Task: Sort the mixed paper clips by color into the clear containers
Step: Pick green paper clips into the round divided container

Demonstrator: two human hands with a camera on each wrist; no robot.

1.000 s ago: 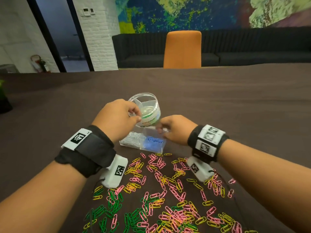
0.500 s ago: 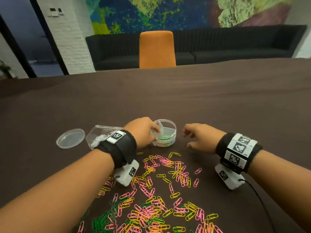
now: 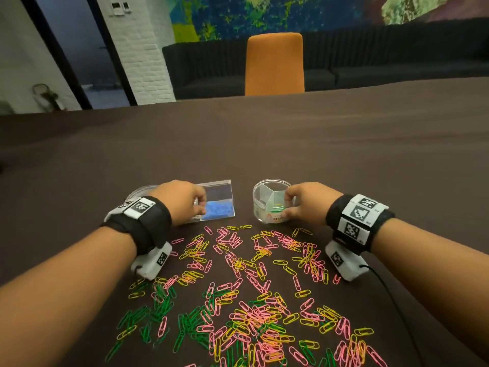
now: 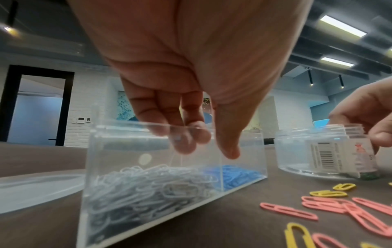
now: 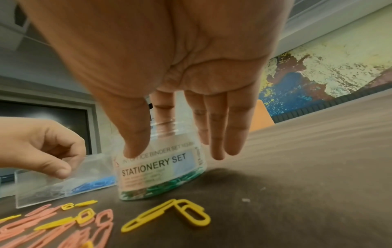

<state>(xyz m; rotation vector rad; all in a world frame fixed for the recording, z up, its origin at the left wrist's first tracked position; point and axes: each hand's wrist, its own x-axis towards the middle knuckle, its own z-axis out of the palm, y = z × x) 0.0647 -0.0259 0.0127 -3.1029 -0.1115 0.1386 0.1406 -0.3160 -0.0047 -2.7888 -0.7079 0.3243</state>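
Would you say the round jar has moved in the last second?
Yes: the round jar came down from tilted above the table to stand at the loose clips' far edge.

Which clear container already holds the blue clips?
The rectangular box under the left hand; the round jar held by the right hand shows green ones.

Background. A large table covered in dark brown cloth (image 3: 291,133) fills the foreground. Behind its far edge stands an orange upholstered chair (image 3: 274,63), backed by a long black ribbed sofa (image 3: 383,56). A multicoloured abstract mural (image 3: 264,14) covers the rear wall, adjoining a white-painted brick pillar (image 3: 144,54) and a black-framed glass doorway (image 3: 79,49). Rectangular ceiling light panels (image 4: 343,26) are lit.
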